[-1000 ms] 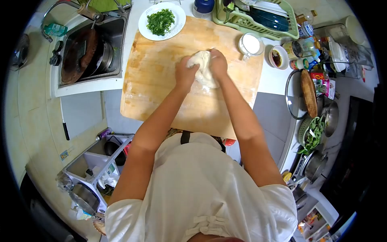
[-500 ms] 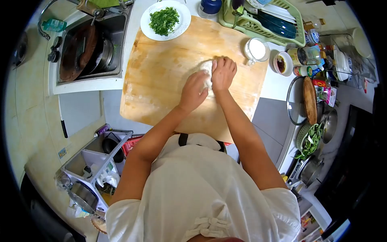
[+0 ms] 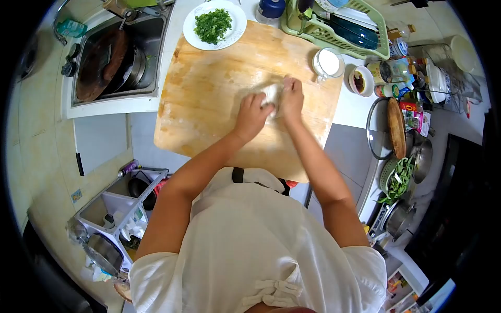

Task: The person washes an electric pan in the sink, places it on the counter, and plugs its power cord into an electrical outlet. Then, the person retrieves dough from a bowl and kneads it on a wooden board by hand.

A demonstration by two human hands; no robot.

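Observation:
A lump of white dough (image 3: 271, 95) lies on the large wooden board (image 3: 209, 94), between my two hands. My left hand (image 3: 252, 116) grips the dough's left side, its fingers curled over the edge and the thumb pressed in. On the other side, my right hand (image 3: 292, 99) is closed at the dough's right edge, with its fingers bent and slightly blurred. Pale flour marks streak the board. A white plate (image 3: 238, 34) of chopped greens (image 3: 213, 26) stands at the board's far left corner. A glass cup of white powder (image 3: 328, 62) sits near the far right corner.
A sink (image 3: 151, 78) holding a wok and a lid is at the left. A green dish rack (image 3: 378, 50) stands at the back right. Right of the board are a small bowl of dark sauce (image 3: 361, 81), bottles, a glass lid (image 3: 373, 130) and leafy greens (image 3: 401, 179).
My right hand has curled its fingers and shifted slightly toward me. My left fingers have bent more around the dough, uncovering more of its top. The view has shifted slightly.

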